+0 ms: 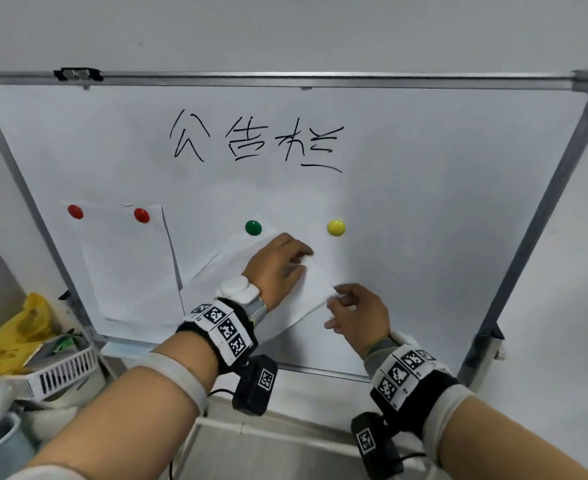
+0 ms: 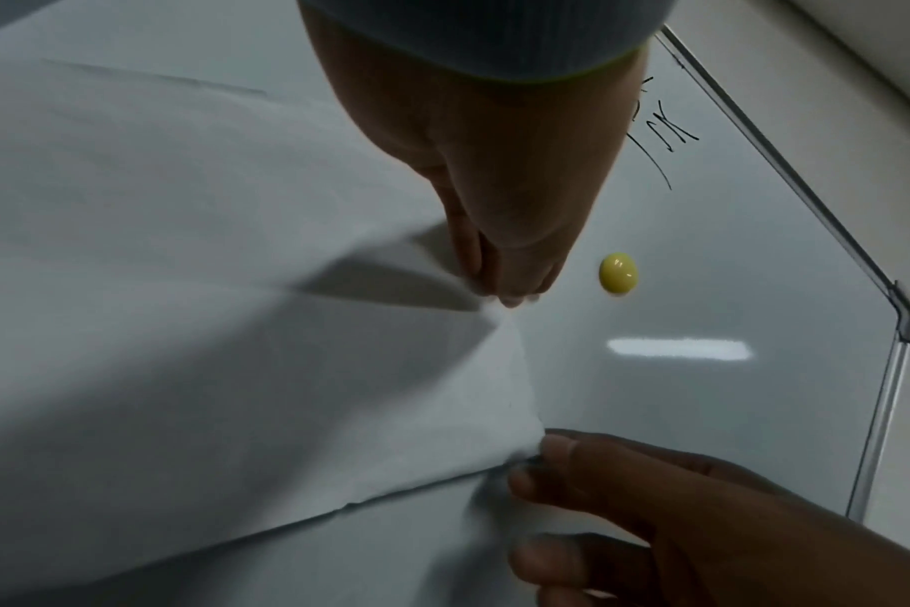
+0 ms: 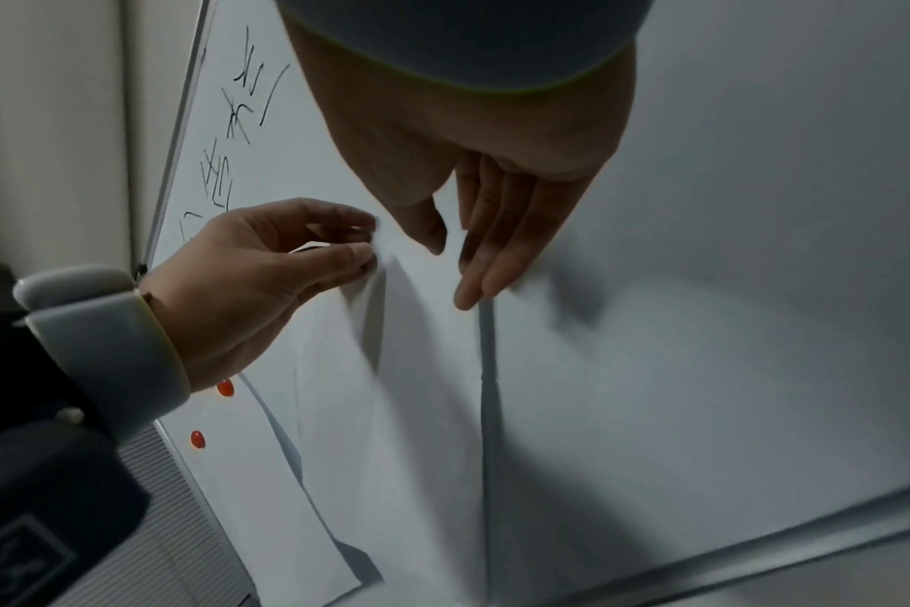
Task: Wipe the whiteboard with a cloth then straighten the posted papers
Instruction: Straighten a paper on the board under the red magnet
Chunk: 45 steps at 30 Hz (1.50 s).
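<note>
Whiteboard (image 1: pixel 424 202) stands upright, black handwriting across its upper middle. No cloth is seen in any view.

Left sheet (image 1: pixel 129 265) is held flat by two red magnets (image 1: pixel 142 215), edges roughly square to the frame; it is judged already straight.

Second sheet (image 1: pixel 237 271) lies skewed below the green magnet (image 1: pixel 253 227), which sits at or just above its top corner; whether that corner is pinned cannot be told. The yellow magnet (image 1: pixel 336 227) sits on bare board, apart from the paper, presumably freed so the sheet can be turned.

Left hand (image 1: pixel 278 268) is closed on the sheet's upper right part, thumb and fingertips pinching the paper, as the right wrist view shows. Right hand (image 1: pixel 358 317) is closed on the lower right corner, thumb against forefinger with the paper between, as the left wrist view shows. The hands are kept apart along one edge so the sheet can be swung level without buckling.

Step judged: straightening of the second paper, late in the task. The next move is judged to need the top edge carried up under the yellow magnet. Risk: creasing at the pinches, or slip from the green magnet.
</note>
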Available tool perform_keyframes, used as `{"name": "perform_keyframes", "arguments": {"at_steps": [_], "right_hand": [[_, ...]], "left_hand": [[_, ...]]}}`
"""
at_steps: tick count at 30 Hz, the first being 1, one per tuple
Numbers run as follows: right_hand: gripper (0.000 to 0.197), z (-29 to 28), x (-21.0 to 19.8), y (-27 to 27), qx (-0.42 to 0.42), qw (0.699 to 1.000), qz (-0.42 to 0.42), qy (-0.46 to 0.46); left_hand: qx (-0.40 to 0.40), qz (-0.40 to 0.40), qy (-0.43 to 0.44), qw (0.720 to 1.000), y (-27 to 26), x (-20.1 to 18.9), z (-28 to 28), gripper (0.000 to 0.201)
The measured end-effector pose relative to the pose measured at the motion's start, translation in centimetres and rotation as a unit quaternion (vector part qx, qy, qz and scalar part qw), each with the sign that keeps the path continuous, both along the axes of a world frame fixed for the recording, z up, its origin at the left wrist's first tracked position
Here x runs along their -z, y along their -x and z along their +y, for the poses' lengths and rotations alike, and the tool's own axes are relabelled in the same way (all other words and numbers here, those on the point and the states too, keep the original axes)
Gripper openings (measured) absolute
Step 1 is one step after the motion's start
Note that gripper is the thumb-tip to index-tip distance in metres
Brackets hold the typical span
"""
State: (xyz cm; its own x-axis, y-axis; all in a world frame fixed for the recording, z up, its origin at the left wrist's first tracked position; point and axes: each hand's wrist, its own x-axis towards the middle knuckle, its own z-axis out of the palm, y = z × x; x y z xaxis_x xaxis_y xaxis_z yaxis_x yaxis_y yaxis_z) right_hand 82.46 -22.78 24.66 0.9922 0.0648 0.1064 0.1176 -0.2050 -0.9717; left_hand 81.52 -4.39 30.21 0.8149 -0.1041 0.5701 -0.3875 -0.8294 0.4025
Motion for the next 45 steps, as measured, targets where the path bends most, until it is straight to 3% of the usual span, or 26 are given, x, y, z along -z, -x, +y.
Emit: {"name": "perform_keyframes", "arguments": {"at_steps": [4,10,17,23,29,45], "right_hand": [[0.009,0.4,-0.4,-0.7,0.017,0.999,-0.01,0.025],[0.007,-1.7,-3.7,-1.2,0.077,0.985,-0.124,0.092],[0.006,-3.4,-6.1,-2.5,0.079,0.972,-0.18,0.131],[0.007,-3.8,-7.4,-2.8,0.085,0.962,-0.2,0.164],[0.009,-3.9,-9.4,-3.0,0.105,0.954,-0.217,0.18],[0.009,-3.9,-8.9,-3.6,0.104,0.952,-0.24,0.162]], "left_hand": [[0.018,-0.005,0.025,1.0,0.1,-0.6,-0.3,0.028],[0.031,-0.072,0.043,0.996,-0.7,-3.5,-3.2,0.031],[-0.011,-0.119,-0.025,0.992,-2.6,-4.0,-4.8,0.011],[-0.015,-0.116,-0.029,0.993,-2.1,-4.6,-5.2,0.008],[0.034,-0.076,0.118,0.99,-1.3,-4.5,-5.2,0.013],[0.006,-0.095,0.085,0.992,-2.6,-3.0,-5.6,0.011]]}}
